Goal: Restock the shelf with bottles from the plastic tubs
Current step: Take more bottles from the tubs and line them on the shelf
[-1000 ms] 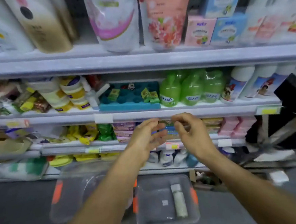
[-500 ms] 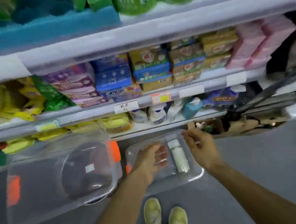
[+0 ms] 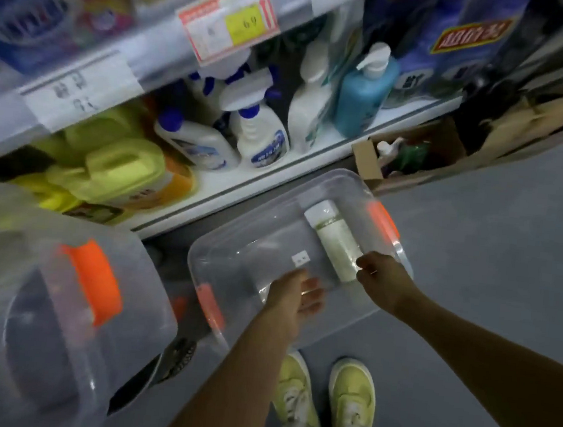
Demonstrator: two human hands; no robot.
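A pale green bottle with a white cap [image 3: 335, 242] lies on the floor of a clear plastic tub [image 3: 214, 251] with orange handles, set in front of the bottom shelf [image 3: 262, 180]. My right hand [image 3: 383, 281] reaches into the tub from the right. Its fingertips curl onto the bottle's near end. My left hand [image 3: 295, 300] hovers over the tub's near side with relaxed fingers, holding nothing. I see nothing else in this tub.
A second clear tub [image 3: 138, 254] with an orange latch stands to the left. The bottom shelf holds white spray bottles [image 3: 263, 139], a blue pump bottle [image 3: 363, 97] and yellow jugs [image 3: 119, 170]. A cardboard box [image 3: 367, 163] sits on the floor at right. My shoes [image 3: 324, 396] are just behind the tub.
Both hands dropped from the middle shelf to the tub while the view tilted down. My right hand has come onto the bottle's near end.
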